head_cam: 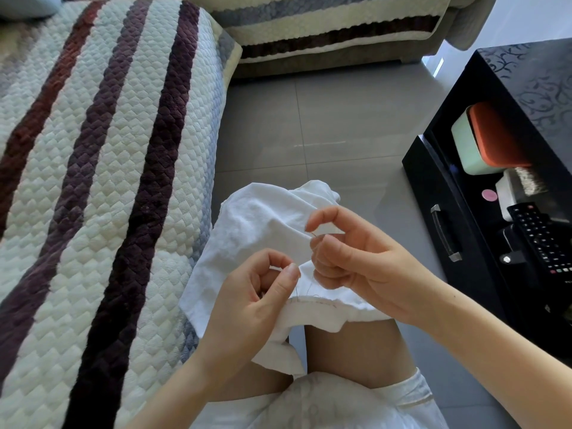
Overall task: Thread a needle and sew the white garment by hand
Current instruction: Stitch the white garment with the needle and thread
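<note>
The white garment (253,224) lies bunched over my knees, its hem turned toward me with a line of stitches (312,302) along the edge. My left hand (257,300) pinches the hem between thumb and forefinger. My right hand (349,258) is just right of it, fingers curled, pinching a thin needle (312,234) at the fabric. A fine thread (297,286) runs from the hem up toward my hands.
A striped quilted sofa seat (102,181) fills the left side, with another sofa (334,29) at the back. A black cabinet (464,193) stands at the right, holding an orange-and-green box (486,140) and a remote control (541,239). Grey tiled floor (325,125) lies between.
</note>
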Motion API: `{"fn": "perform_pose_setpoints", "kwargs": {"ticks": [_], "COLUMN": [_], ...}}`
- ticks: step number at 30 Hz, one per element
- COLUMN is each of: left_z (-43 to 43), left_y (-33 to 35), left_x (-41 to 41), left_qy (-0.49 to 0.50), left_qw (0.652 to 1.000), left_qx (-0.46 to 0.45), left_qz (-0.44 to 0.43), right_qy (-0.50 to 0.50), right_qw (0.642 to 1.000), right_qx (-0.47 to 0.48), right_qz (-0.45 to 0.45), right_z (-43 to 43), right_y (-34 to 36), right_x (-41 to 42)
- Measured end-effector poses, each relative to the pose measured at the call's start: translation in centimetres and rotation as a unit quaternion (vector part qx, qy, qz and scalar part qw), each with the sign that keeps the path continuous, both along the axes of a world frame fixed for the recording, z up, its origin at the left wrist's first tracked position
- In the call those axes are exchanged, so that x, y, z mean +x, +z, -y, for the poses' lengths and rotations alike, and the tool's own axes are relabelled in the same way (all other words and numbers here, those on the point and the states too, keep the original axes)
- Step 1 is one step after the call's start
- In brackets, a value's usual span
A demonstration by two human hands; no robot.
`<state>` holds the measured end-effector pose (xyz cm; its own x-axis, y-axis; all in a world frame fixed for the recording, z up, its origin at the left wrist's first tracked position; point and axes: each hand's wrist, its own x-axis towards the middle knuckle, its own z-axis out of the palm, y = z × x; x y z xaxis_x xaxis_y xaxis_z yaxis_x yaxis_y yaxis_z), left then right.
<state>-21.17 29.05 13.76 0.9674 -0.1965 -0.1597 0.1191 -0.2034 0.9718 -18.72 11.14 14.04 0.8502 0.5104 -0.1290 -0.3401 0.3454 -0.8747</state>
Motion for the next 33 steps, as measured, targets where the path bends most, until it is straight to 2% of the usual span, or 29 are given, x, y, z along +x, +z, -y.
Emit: {"fn": "perform_pose_setpoints", "kwargs": {"ticks": [2, 4, 6, 7, 9, 12, 14, 15, 16, 18, 20, 22, 24, 26, 30, 33], "left_z": [0.0, 0.0, 0.0, -0.1, -0.1, -0.1, -0.2, -0.2, -0.1, 0.0, 0.0, 0.1, 0.0, 0.0, -0.2, -0.3], "left_y": [0.1, 0.2, 0.2, 0.2, 0.2, 0.3, 0.3, 0.3, 0.4, 0.5, 0.5, 0.5, 0.5, 0.3, 0.1, 0.0], "left_x": [0.0, -0.1, -0.1, -0.1, -0.2, -0.3, -0.4, -0.4, -0.4, -0.5, -0.5, -0.5, -0.5, -0.4, -0.4, -0.4], "left_qy": [0.003, 0.003, -0.002, -0.005, -0.008, -0.001, 0.01, 0.013, 0.013, 0.009, 0.006, 0.007, 0.008, 0.001, -0.002, -0.003], "left_qw": [1.0, 1.0, 1.0, 1.0, 1.0, 1.0, 1.0, 1.0, 1.0, 1.0, 1.0, 1.0, 1.0, 1.0, 1.0, 1.0], "left_qx": [0.004, 0.008, 0.012, 0.014, 0.016, 0.017, 0.014, 0.013, 0.012, 0.009, 0.008, 0.008, 0.004, 0.006, 0.017, 0.016], "left_qz": [-0.001, -0.002, -0.001, 0.001, 0.003, 0.0, 0.001, 0.001, 0.002, 0.008, 0.013, 0.012, 0.011, 0.016, 0.019, 0.015], "right_qy": [-0.04, -0.1, -0.157, -0.173, -0.184, -0.228, -0.261, -0.273, -0.29, -0.301, -0.236, -0.107, 0.037, 0.119, 0.167, 0.129], "right_qw": [0.998, 0.987, 0.974, 0.976, 0.979, 0.931, 0.903, 0.909, 0.925, 0.951, 0.94, 0.929, 0.919, 0.902, 0.872, 0.884], "right_qx": [-0.036, -0.117, -0.156, -0.13, 0.01, 0.182, 0.24, 0.222, 0.164, -0.043, -0.234, -0.32, -0.353, -0.375, -0.42, -0.407], "right_qz": [0.016, 0.049, 0.042, 0.011, -0.091, -0.217, -0.244, -0.224, -0.183, -0.05, 0.08, 0.152, 0.169, 0.175, 0.19, 0.19], "right_z": [-0.1, 0.1, 0.5, 0.7, 1.1, 2.1, 3.4, 4.1, 4.8, 5.4, 5.0, 4.1, 3.5, 3.0, 2.5, 2.6], "right_y": [0.4, 0.7, 0.8, 0.9, 1.1, 1.9, 2.0, 2.0, 1.8, 1.5, 1.2, 1.0, 0.6, -0.1, -0.9, -0.4], "right_x": [-0.1, 0.0, 0.3, 0.6, 1.3, 2.5, 3.6, 4.0, 4.3, 4.2, 3.3, 2.2, 1.2, 0.7, 0.4, 0.5]}}
